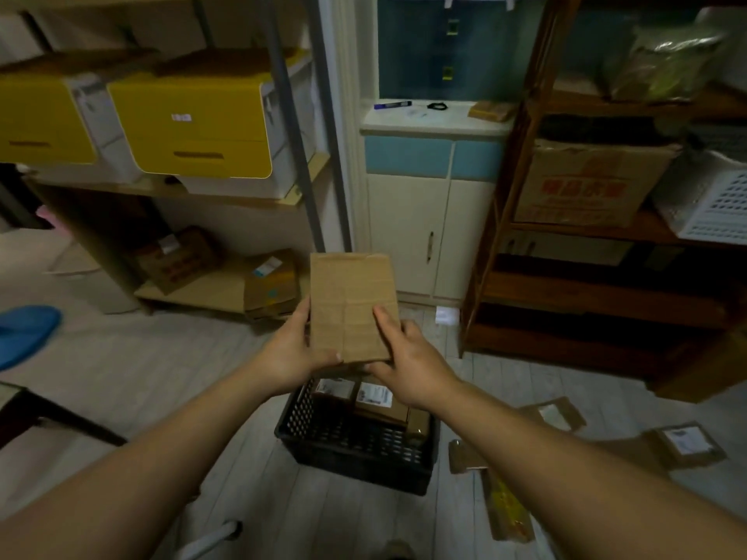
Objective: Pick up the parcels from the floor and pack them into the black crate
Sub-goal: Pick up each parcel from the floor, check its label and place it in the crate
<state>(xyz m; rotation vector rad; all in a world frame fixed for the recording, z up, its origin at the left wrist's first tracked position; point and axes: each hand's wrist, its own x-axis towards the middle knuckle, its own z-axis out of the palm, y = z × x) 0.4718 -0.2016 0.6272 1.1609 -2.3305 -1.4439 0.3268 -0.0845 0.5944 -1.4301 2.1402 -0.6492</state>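
Holds a flat brown parcel (351, 305) in mid-air with both hands, just above the far end of the black crate (355, 458). Presents its plain face to the camera, long axis running near to far, one short edge down by the palms and the other pointing away toward the white cupboard (408, 236). Clamps the left grip (289, 349) on the left long edge close to the near corner, thumb across the face, fingers hidden behind. Clamps the right grip (408, 361) on the right long edge, thumb flat on the face and pointing far, fingers out of sight behind.

Shows the crate standing on the pale plank floor (121, 377), in the middle and nearer than the hands, with labelled parcels (374, 398) lying at its far end, white labels up. Finds more on the floor to the right:
- a small brown packet (465, 458) just beside the crate's right wall
- a long narrow parcel (507, 507) nearer still, long axis near to far and slightly slanted
- a flat labelled parcel (687, 442) well apart to the right, label up
- a half-hidden parcel (553, 414) partly behind the right forearm

Frames all this with a shelf of yellow boxes (190, 123) at far left and a dark wooden rack (598, 293) at far right
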